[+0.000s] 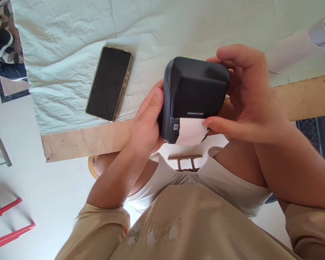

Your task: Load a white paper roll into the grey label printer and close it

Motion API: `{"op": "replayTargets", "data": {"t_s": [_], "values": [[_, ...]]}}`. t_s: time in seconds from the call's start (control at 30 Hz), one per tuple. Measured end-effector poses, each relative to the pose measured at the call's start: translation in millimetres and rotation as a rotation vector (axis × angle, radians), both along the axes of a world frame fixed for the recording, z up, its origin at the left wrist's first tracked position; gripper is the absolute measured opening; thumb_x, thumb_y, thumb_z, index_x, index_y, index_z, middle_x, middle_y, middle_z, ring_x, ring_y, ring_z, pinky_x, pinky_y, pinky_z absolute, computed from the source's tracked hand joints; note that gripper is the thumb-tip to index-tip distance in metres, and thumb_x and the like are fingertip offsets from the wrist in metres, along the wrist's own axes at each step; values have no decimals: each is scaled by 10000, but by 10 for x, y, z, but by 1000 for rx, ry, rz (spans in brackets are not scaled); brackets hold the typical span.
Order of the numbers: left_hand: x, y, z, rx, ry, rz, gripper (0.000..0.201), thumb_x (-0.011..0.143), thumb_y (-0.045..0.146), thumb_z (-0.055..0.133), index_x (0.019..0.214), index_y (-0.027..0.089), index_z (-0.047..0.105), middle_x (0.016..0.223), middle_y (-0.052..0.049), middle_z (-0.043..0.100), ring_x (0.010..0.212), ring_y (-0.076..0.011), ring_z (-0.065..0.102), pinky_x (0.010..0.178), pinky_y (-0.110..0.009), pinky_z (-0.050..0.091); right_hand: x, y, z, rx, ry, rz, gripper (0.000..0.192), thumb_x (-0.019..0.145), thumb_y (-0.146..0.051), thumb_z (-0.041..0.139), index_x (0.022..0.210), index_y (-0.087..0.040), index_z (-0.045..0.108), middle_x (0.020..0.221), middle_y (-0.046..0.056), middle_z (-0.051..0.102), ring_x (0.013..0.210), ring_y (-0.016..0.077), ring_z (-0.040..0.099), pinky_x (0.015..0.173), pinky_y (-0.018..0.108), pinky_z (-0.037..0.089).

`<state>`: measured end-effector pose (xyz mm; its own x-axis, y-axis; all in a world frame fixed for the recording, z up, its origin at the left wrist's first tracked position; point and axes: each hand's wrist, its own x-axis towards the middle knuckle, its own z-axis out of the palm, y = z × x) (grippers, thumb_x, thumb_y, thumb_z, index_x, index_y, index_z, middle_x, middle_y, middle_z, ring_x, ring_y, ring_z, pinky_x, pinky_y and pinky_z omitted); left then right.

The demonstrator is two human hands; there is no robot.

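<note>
Closest in, the left hand grips the side of a dark label printer, held just above the table's wooden edge. The right hand wraps the printer's other side, its thumb pressing the white paper strip at the slot. Farther off, a black phone lies on the pale cloth, with a paper roll beyond.
</note>
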<state>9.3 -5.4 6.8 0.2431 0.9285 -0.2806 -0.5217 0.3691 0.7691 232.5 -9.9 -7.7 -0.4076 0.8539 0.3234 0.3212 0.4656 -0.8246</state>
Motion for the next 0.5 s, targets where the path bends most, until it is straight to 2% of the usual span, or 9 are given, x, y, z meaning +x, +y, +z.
{"op": "replayTargets", "data": {"t_s": [0.07, 0.2, 0.3, 0.33, 0.4, 0.43, 0.5], "values": [[-16, -5, -23, 41, 17, -8, 299, 1144, 389, 644, 947, 220, 795, 837, -10, 764, 1242, -224, 793, 1091, -288, 634, 4, -2, 5, 32, -22, 7, 880, 974, -475, 817, 1706, -542, 332, 1687, -3, 469, 1499, 235, 612, 1259, 501, 653], [-27, 1, -76, 25, 121, 82, 305, 1118, 436, 678, 887, 244, 733, 832, -8, 727, 1323, -251, 770, 1046, -313, 653, 42, 3, 6, 74, -74, -19, 898, 983, -532, 817, 1725, -529, 311, 1690, 28, 442, 1460, 243, 630, 1149, 476, 684], [-33, 24, -81, -19, 136, 53, 282, 1090, 451, 717, 899, 243, 719, 851, -5, 746, 1235, -253, 801, 940, -313, 680, 72, 19, 25, 158, -122, -96, 882, 972, -642, 803, 1720, -500, 358, 1665, 38, 495, 1484, 297, 591, 1064, 499, 683], [-32, 31, -71, -31, 115, 16, 262, 1088, 451, 719, 933, 240, 735, 879, -7, 772, 1202, -253, 812, 909, -311, 682, 74, 20, 39, 235, -128, -129, 872, 965, -674, 795, 1716, -485, 394, 1607, 39, 551, 1384, 284, 634, 976, 477, 682], [-22, 38, -39, -44, 65, -61, 267, 1110, 455, 665, 1004, 230, 762, 976, -21, 830, 1175, -259, 831, 895, -324, 684, 62, 6, 79, 375, -92, -214, 790, 964, -661, 798, 1668, -447, 511, 1478, 30, 639, 1083, 190, 687, 748, 378, 627], [-14, 37, -21, -47, 50, -83, 292, 1121, 462, 626, 1028, 226, 769, 1019, -30, 847, 1187, -268, 837, 911, -335, 685, 46, -8, 102, 379, -54, -276, 689, 985, -621, 790, 1613, -421, 586, 1438, 23, 660, 971, 137, 677, 658, 325, 575], [-3, 32, 5, -33, 51, -85, 296, 1102, 474, 619, 1039, 230, 773, 1020, -35, 854, 1207, -285, 845, 921, -343, 683, -2, -43, 145, 214, 59, -391, 458, 1036, -544, 762, 1454, -369, 701, 1448, 2, 654, 904, 75, 687, 580, 253, 517]]}}
